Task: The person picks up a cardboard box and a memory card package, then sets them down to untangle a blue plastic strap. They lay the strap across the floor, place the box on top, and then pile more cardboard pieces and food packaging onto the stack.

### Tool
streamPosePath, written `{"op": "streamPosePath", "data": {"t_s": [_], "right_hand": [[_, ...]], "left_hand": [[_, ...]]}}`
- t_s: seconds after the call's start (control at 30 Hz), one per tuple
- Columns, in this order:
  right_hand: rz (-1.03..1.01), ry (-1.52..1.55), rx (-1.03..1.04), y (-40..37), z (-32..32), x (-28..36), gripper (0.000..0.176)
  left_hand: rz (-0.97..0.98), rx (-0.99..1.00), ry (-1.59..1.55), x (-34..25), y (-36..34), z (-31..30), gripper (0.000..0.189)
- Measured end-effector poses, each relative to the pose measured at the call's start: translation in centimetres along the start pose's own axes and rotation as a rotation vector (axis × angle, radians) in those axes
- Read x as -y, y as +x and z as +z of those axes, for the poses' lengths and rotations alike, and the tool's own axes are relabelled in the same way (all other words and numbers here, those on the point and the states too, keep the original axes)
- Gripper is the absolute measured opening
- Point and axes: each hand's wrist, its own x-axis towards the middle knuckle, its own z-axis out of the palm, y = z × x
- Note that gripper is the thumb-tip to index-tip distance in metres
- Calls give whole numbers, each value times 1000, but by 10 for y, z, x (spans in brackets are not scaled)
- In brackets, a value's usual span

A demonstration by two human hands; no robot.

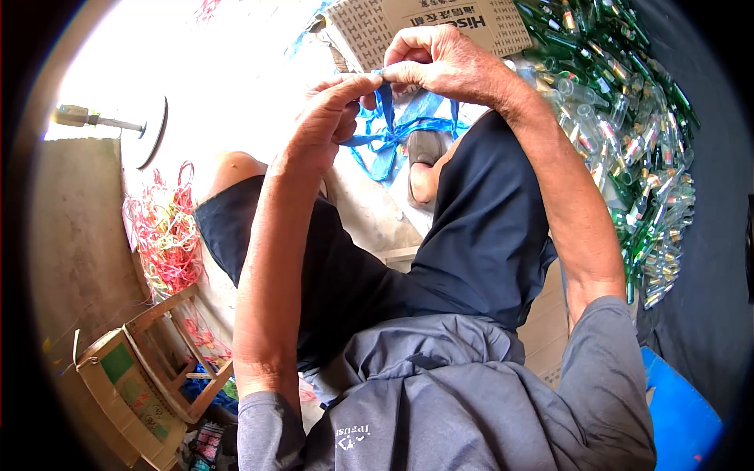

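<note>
Blue plastic strips (385,141) hang below my two hands, in front of my knees. My left hand (334,114) pinches the top of a strip between thumb and forefinger. Close beside it, my right hand (444,63) pinches the same blue strip, its fingers curled. The fingertips of both hands nearly touch. Lower down, the strips cross and spread out over the floor near my shoe (425,149). The exact knot or end between the fingertips is too small to make out.
A printed cardboard box (361,35) stands just beyond my hands. Many green and clear bottles (620,125) lie at the right. Tangled pink and red strings (165,235) are at the left. A wooden frame (177,353) and a flattened carton (129,392) are at the lower left.
</note>
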Motion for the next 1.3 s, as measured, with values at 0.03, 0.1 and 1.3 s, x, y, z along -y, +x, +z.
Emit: {"op": "streamPosePath", "data": {"t_s": [0.03, 0.1, 1.3], "right_hand": [[-39, -67, -61, -2, 1, 0, 20], [-120, -202, -183, -7, 4, 5, 22], [77, -11, -311, -59, -46, 44, 24]], "left_hand": [[8, -18, -9, -1, 0, 0, 18], [11, -23, -12, -6, -2, -1, 15], [567, 53, 152, -237, -1, -247, 31]]}}
